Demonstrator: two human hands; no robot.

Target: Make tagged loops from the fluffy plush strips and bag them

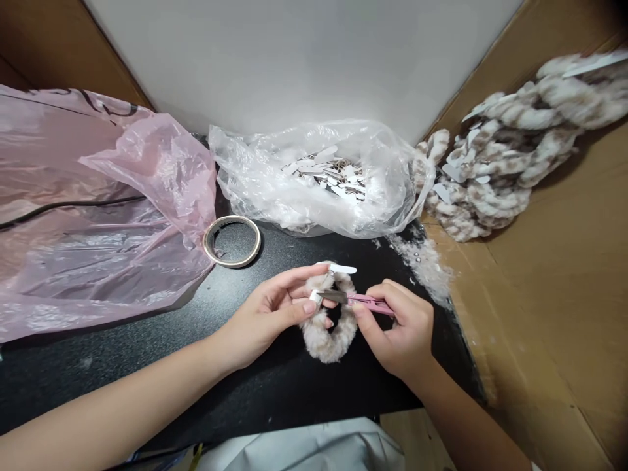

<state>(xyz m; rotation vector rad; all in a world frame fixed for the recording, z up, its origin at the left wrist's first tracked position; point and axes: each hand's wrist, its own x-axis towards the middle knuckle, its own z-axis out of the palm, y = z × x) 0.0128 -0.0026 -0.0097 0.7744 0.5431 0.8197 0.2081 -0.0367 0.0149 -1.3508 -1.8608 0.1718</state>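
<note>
My left hand pinches a fluffy beige ring by its upper left side, near the middle of the black table. A long white tag sticks out at the top of the ring, and a small white piece shows by my left thumb. In my right hand are small pink-handled snips, held from the right. Their metal blades lie across the ring's opening, with the tips at the small white piece. Whether the tips cut into it cannot be told.
Behind is a clear bag of white tags. A tape roll and a pink plastic bag lie left. Fluffy rings are piled on cardboard at right. Pale fluff lies near the table's right edge.
</note>
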